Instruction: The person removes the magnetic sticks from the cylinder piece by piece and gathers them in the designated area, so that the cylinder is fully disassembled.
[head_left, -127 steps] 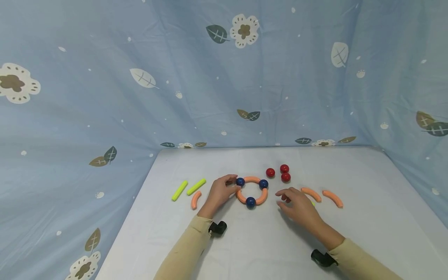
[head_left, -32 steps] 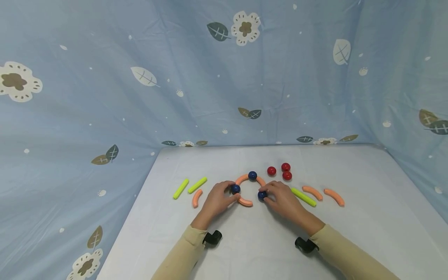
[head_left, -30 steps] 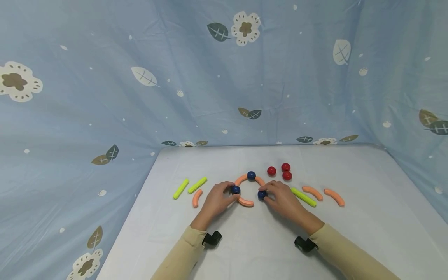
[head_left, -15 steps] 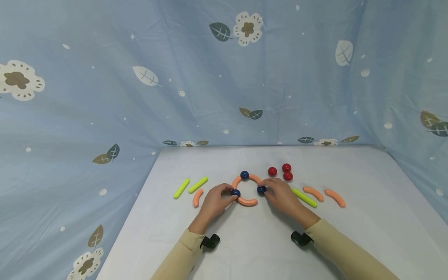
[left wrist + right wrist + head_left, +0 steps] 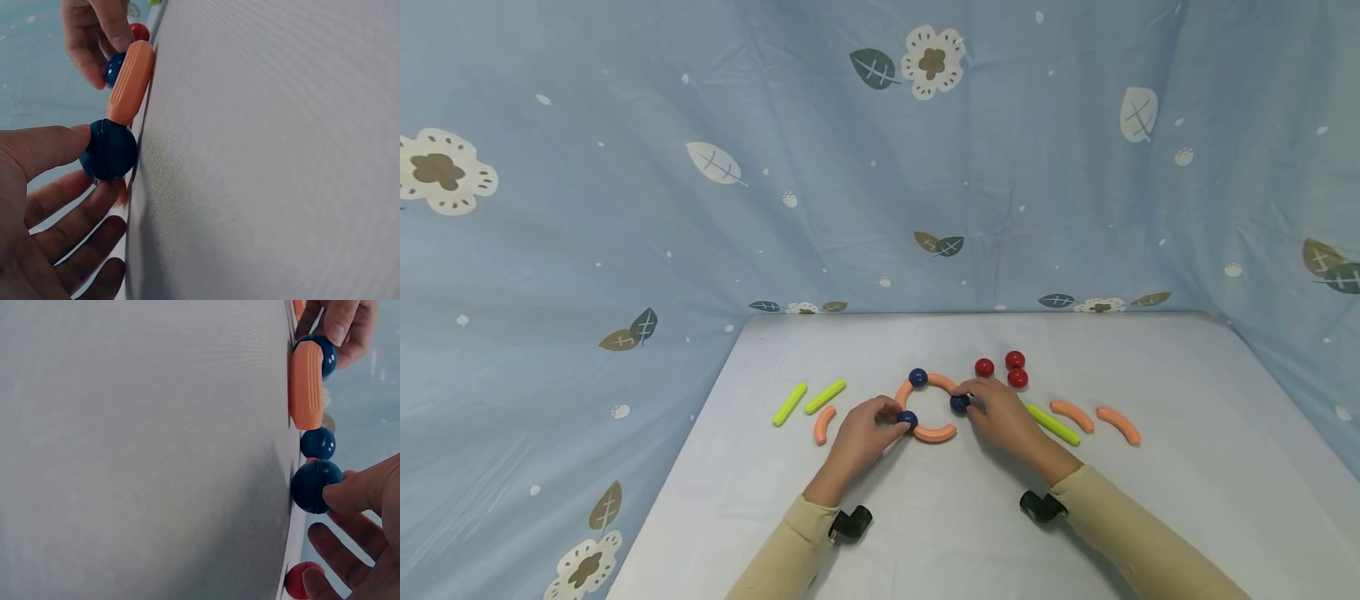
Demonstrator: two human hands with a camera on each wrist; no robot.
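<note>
On the white table an almost closed ring is made of curved orange rods and blue balls. My left hand (image 5: pixel 863 435) pinches the left blue ball (image 5: pixel 109 150) between thumb and fingers. Joined to that ball is the near curved orange rod (image 5: pixel 935 435), whose right end lies free. My right hand (image 5: pixel 1000 412) pinches the right blue ball (image 5: pixel 317 486) with thumb and fingertips. A gap separates this ball from the near rod's free end. At the far side a third blue ball (image 5: pixel 918 377) links the left orange rod (image 5: pixel 903 393) and the right orange rod (image 5: pixel 942 382).
Three red balls (image 5: pixel 1015 360) lie behind my right hand. To the right are a yellow-green rod (image 5: pixel 1052 424) and two curved orange rods (image 5: pixel 1118 426). Left of my left hand lie two yellow-green rods (image 5: pixel 789 404) and a short curved orange rod (image 5: pixel 824 425).
Both hands came onto the ring, which opened between the right ball and the near rod. Over the last second it has turned counter-clockwise: far ball leftward, left ball nearer, right ball farther.
</note>
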